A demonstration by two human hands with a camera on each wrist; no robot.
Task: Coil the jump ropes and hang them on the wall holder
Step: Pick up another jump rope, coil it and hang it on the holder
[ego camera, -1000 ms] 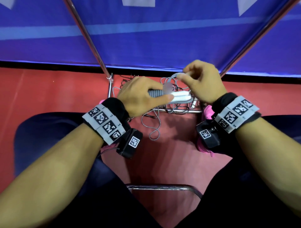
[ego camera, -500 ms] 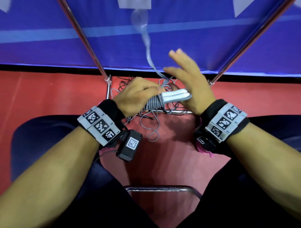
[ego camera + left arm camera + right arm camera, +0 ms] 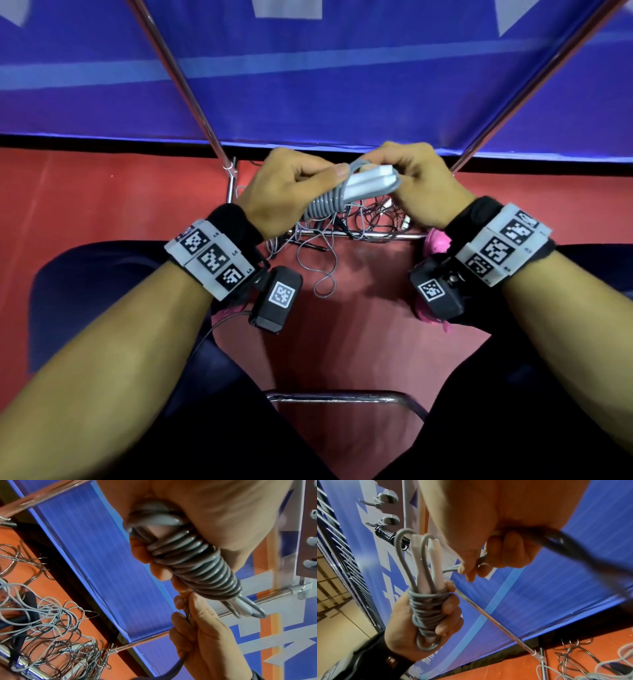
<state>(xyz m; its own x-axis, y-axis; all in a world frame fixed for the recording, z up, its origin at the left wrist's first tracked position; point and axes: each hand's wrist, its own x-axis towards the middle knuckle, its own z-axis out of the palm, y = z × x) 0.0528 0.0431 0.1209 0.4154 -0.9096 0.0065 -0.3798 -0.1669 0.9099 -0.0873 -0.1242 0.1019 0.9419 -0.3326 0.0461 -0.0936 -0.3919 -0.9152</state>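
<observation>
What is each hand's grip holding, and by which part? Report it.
Left-hand grip wraps the grey jump rope around its wound coils; right-hand grip pinches that rope's free end beside the white handles.

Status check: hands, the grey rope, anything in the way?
Left hand holds the wound grey rope. Right hand pinches its loose end. Not hung yet. Loose ropes tangled on the floor below.

Fairly bright, even light fell from above, leaving soft shadows on the red floor (image 3: 359, 325) under the forearms and small glints on the grey rope (image 3: 197, 566). In the wrist views the left hand (image 3: 219, 517) was smeared by motion, and a dark cord (image 3: 573, 550) near the lens was blurred. The head view softened toward its upper corners.
</observation>
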